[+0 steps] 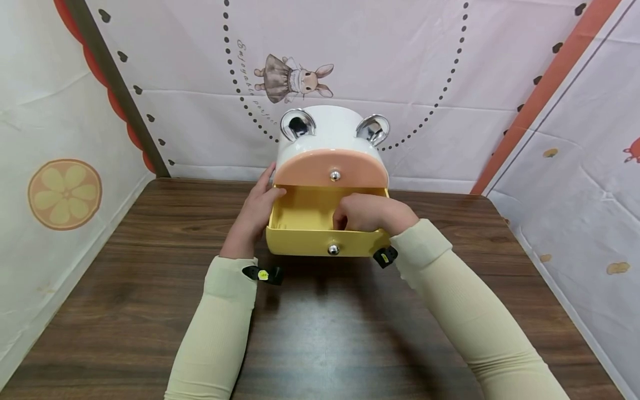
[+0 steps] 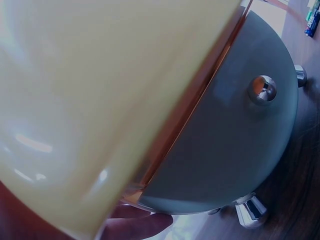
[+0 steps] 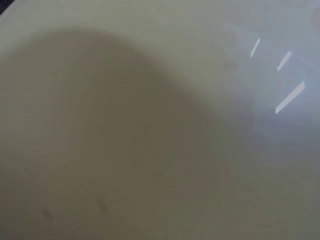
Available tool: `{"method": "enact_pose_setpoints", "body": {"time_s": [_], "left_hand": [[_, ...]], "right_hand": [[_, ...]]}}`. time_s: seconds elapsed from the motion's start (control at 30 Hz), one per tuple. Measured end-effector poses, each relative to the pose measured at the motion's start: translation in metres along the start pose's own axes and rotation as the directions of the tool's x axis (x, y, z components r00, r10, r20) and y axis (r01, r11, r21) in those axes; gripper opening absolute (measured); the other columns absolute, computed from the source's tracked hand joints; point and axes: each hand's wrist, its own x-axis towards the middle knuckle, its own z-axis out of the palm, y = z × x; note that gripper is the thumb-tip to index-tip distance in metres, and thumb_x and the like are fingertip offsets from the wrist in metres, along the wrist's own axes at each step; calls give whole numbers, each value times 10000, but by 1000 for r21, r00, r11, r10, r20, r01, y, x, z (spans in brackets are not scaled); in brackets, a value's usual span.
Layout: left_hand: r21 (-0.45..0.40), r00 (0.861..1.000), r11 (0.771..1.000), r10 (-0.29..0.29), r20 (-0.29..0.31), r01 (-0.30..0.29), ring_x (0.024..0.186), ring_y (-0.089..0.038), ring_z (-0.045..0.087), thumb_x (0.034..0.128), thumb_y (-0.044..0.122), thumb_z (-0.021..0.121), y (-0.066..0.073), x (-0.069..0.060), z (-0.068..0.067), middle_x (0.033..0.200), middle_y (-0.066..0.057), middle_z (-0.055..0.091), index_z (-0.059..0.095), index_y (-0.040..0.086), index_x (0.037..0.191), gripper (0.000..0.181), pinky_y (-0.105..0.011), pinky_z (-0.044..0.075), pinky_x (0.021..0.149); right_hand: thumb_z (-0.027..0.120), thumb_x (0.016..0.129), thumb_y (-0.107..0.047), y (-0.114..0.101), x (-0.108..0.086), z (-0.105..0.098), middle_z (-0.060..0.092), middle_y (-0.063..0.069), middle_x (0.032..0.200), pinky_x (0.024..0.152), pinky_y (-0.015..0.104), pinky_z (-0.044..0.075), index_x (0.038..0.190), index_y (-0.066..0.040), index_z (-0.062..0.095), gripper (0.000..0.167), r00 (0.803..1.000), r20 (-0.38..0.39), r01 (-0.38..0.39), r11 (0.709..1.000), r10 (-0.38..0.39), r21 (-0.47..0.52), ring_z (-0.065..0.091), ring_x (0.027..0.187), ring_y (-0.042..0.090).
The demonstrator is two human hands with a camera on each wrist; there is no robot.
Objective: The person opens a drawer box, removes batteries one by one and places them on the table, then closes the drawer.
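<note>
A small white cabinet (image 1: 327, 125) with silver ears stands on the table. Its yellow drawer (image 1: 300, 243) is pulled out, under a closed peach drawer (image 1: 312, 169) with a silver knob. My left hand (image 1: 255, 214) rests against the cabinet's left side, thumb near the yellow drawer's back left corner. My right hand (image 1: 367, 213) reaches into the yellow drawer's right half with bent fingers; its fingertips, and anything in them, are hidden. In the left wrist view a closed grey-blue drawer (image 2: 220, 120) lies below the yellow one. The right wrist view shows only the blurred, shadowed yellow drawer front (image 3: 150, 125).
The brown wooden table (image 1: 150, 311) extends around the cabinet, with printed cloth (image 1: 400, 55) hanging behind and at both sides. Silver feet (image 2: 250, 210) support the cabinet. A small blue item (image 2: 313, 22), its kind unclear, lies at the left wrist view's top right.
</note>
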Motion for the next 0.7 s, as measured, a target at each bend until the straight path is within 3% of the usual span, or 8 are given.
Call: {"method": "enact_pose_setpoints", "body": {"time_s": [0.17,0.3,0.47,0.7], "left_hand": [[-24,1000,1000,3,-4,-3,1355,-375,410,964,150,422,-14,13,-4,1569,-141,291,128,333,1562,692,-532,361,1092],[-25,1000,1000,14,-12,-14,1340,-354,432,961,178,438,-25,21,-5,1560,-122,313,149,396,1545,687,-527,376,1081],[-16,1000,1000,22,-19,-22,1340,-354,432,961,187,439,-28,22,-5,1556,-127,317,145,384,1550,687,-533,377,1079],[-10,999,1000,24,-22,-24,1348,-341,424,957,183,441,-26,21,-5,1558,-120,318,145,377,1551,692,-525,367,1090]], "right_hand": [[638,817,-63,4,-2,2,667,-94,731,587,239,429,799,-233,751,205,996,-70,-60,998,59,-14,547,674,100],[685,800,-99,7,-3,5,680,-99,742,598,236,439,805,-222,759,144,991,-124,-51,999,49,-15,551,679,94],[698,808,-128,9,-2,6,611,-112,649,573,232,379,741,-224,736,124,986,-165,7,1000,-9,-15,479,599,72],[708,832,-188,7,-5,5,582,-108,621,587,253,380,720,-240,713,124,966,-257,13,1000,-13,-3,469,578,77]]}}
